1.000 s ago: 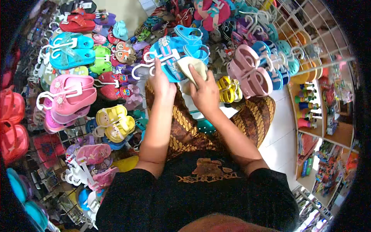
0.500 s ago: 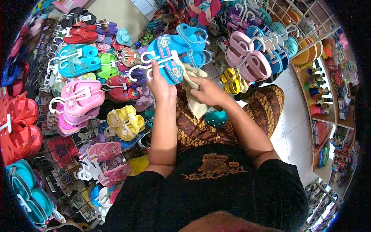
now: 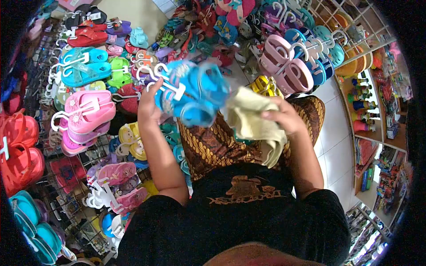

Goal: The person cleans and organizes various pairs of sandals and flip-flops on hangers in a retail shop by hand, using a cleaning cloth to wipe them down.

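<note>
My left hand (image 3: pixel 150 103) is closed on the white hanger (image 3: pixel 171 86) of a pair of blue sandals (image 3: pixel 195 91). The sandals stick out to the right of that hand, above my lap, and are blurred by motion. A cream cloth (image 3: pixel 253 116) is gripped in my right hand (image 3: pixel 286 116), with its lower end hanging loose. The cloth and the sandals are apart, with a narrow gap between them. Just above the cloth is a pair of yellow sandals (image 3: pixel 265 86).
Racks of hung footwear stand on the left, with pink clogs (image 3: pixel 88 106) and red sandals (image 3: pixel 20 142). Pink sandals (image 3: pixel 290 66) hang at the upper right by a wire grid (image 3: pixel 350 26). Wooden shelves (image 3: pixel 375 128) line the right side over white floor tiles (image 3: pixel 333 148).
My left hand has moved left and down with the blue sandals. My right hand has moved right with the cloth, away from the sandals, which it was touching before.
</note>
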The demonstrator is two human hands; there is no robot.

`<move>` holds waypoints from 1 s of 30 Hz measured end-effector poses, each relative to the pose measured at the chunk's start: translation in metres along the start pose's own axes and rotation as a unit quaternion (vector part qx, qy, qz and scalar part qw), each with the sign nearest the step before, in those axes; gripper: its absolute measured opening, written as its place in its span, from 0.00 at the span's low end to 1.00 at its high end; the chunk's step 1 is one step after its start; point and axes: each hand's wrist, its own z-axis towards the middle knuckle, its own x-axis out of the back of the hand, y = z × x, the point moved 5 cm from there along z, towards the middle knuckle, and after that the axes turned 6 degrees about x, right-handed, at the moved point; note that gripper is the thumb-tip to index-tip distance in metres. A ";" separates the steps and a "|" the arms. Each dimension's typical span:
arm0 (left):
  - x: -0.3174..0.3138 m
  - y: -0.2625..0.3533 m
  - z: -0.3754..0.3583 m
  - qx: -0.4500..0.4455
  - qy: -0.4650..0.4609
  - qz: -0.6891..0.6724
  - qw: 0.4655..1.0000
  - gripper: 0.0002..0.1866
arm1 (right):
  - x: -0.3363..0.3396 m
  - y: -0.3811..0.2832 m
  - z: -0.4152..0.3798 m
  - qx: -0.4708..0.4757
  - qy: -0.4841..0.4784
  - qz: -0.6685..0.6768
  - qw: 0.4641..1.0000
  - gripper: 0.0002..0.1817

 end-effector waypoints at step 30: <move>0.009 -0.102 0.052 0.193 -0.107 0.255 0.941 0.07 | -0.071 0.087 0.069 -0.065 -0.131 -0.391 0.909 0.33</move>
